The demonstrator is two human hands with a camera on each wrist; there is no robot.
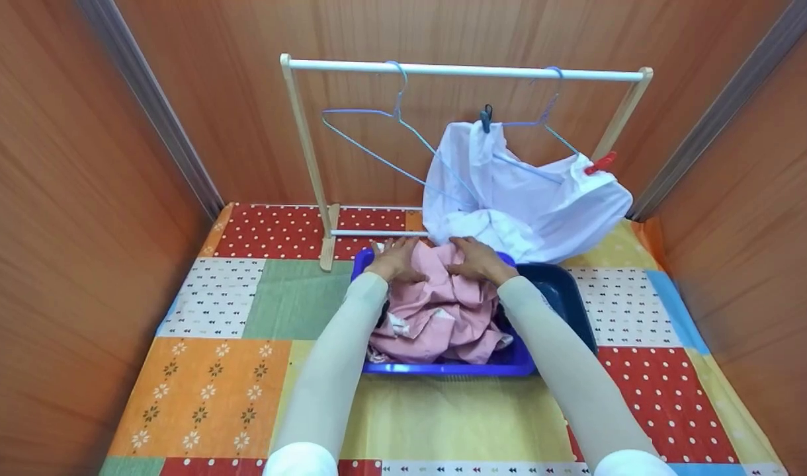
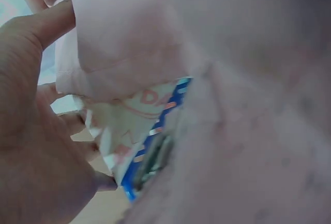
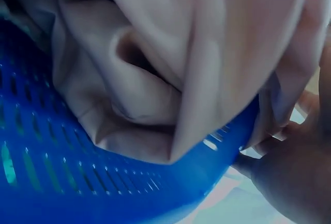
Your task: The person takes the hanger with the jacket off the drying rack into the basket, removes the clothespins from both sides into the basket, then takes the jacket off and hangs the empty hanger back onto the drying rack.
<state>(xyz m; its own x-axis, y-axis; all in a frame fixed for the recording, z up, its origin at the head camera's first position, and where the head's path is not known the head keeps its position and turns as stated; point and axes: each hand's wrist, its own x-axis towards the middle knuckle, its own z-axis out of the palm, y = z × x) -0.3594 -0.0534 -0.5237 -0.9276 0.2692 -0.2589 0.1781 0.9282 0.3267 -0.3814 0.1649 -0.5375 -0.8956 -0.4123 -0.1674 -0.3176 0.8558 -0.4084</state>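
Observation:
A crumpled pink cloth [image 1: 436, 304] with white patches fills a blue-purple plastic basket [image 1: 443, 369]. At its far left part, my left hand [image 1: 395, 259] grips the cloth, thumb pointing inward. My right hand [image 1: 479, 261] holds the far right part, its thumb also turned in. The left wrist view shows the thumb and fingers [image 2: 83, 149] reaching behind the cloth, beside a white piece printed with red letters and a blue striped edge [image 2: 155, 136]. In the right wrist view, folds of pink cloth [image 3: 207, 69] hang over the slotted basket wall [image 3: 93, 177], partly covering the right fingers.
Behind the basket stands a rack with a white bar [image 1: 469, 69]. One hanger [image 1: 370, 152] is bare; another carries white clothing [image 1: 529, 205] held by a dark clip [image 1: 486, 118] and a red clip [image 1: 600, 163]. A dark tray [image 1: 565, 297] sits right of the basket. Wood-patterned panels [image 1: 66, 198] enclose the sides.

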